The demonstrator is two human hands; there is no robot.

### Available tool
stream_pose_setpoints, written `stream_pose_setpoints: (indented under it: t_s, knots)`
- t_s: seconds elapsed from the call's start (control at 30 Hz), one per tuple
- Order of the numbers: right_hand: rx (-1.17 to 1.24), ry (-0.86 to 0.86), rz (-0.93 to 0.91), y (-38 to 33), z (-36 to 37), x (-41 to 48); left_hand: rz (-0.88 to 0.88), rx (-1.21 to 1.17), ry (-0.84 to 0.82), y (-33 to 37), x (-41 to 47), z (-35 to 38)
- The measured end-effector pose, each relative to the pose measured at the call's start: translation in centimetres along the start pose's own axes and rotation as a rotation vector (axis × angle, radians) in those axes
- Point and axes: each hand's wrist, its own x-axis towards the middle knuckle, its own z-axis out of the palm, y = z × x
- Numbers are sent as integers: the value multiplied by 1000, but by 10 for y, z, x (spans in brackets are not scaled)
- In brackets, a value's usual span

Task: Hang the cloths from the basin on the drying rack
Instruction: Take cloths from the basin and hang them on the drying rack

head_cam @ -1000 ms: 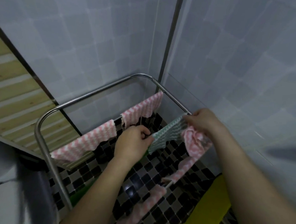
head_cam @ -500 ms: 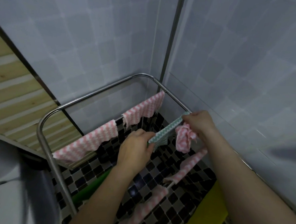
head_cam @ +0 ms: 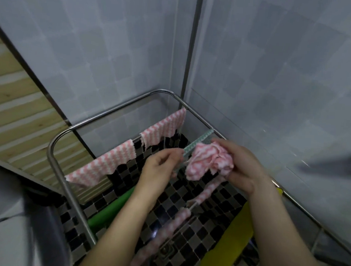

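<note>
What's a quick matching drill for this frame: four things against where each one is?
Things
1. bunched pink cloth
2. green cloth
3. spread pink cloths
4. yellow object

Places
A. on the tiled floor under the drying rack
B. draped side by side along the far rail
C. held in the right hand
D. on a rail, running up to the rack's right side bar

Pairs: 1-C, 2-D, 3-B, 4-A
</note>
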Motion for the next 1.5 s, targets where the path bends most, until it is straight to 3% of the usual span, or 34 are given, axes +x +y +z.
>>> stream_pose_setpoints:
  t_s: [0.1, 0.2, 0.4, 0.53, 0.77, 0.93, 1.03, 1.2, 1.5]
  knots:
    - [99, -134, 28, 16, 5, -21, 73, 58, -134, 10, -20, 7]
    - [196, -221, -21, 23, 10, -50, 98, 100, -160, 14, -36, 16]
    - [218, -393, -155, 34, 8, -101, 1, -94, -11, 14, -64, 22]
    - [146, -345, -202, 35, 5, -125, -141, -339, -67, 20, -91, 32]
    - [194, -34, -248, 48, -5, -150, -160, -586, 0, 29, -122, 40]
    - [189, -136, -227, 53, -20, -171, -131, -556, 19, 32, -134, 41]
    - [124, -150, -258, 50, -22, -192, 1, -278, 116, 24, -136, 38]
    - [-507, -159, -381, 35, -8, -226, 326, 269, 54, 33, -151, 47]
    - [-999, 89, -553, 32, -15, -246, 551, 688, -34, 43, -170, 45]
